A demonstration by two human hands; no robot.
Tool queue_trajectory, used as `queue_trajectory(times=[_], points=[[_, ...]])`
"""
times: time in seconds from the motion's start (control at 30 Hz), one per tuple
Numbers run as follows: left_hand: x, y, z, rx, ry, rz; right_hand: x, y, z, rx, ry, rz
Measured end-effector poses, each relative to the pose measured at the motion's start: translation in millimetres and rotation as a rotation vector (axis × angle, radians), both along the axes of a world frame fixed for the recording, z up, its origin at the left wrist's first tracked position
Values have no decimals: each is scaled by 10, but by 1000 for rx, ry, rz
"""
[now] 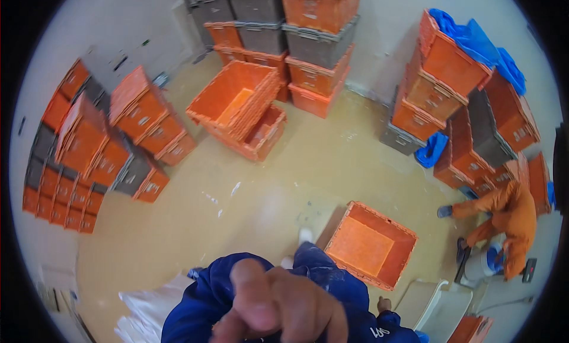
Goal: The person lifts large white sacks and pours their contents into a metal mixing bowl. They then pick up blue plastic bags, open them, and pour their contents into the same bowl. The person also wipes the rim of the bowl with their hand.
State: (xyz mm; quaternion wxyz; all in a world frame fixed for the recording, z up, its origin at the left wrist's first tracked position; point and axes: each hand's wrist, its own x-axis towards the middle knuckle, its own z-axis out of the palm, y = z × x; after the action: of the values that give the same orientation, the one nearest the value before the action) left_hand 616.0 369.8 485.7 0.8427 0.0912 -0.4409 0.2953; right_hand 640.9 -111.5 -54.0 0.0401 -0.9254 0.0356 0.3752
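Note:
My left hand [278, 301] is raised very close in front, large and slightly blurred. Its fingers are bent but apart, the thumb away from the index finger, and nothing shows in them. My right hand [385, 305] is low at the right, small in view, with a finger stretched out; I see nothing in it. Just beyond that hand an open orange crate [361, 248] sits on the floor in front of me, with only its bare inside showing. Neither hand touches the crate.
Open orange crates [234, 97] are stacked ahead. Orange and grey lidded crates [320, 50] pile up at the back, left and right. Blue plastic sheeting [468, 35] drapes one stack. At right, a person in orange [512, 218] bends over a white bucket [477, 265]. White sacks [151, 307] lie left.

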Motion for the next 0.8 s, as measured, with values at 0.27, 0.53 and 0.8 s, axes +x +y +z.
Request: queue_trajectory(times=[0.27,0.53,0.8], points=[[1573,1013,-165,615,101,-163,827,1312,-1567,234,-147,495],[3309,1580,1,620,-40,-125,3801,3019,-450,521,-326,27],[4819,2510,-510,862,413,-276,5858,4425,1726,684,-456,-212]])
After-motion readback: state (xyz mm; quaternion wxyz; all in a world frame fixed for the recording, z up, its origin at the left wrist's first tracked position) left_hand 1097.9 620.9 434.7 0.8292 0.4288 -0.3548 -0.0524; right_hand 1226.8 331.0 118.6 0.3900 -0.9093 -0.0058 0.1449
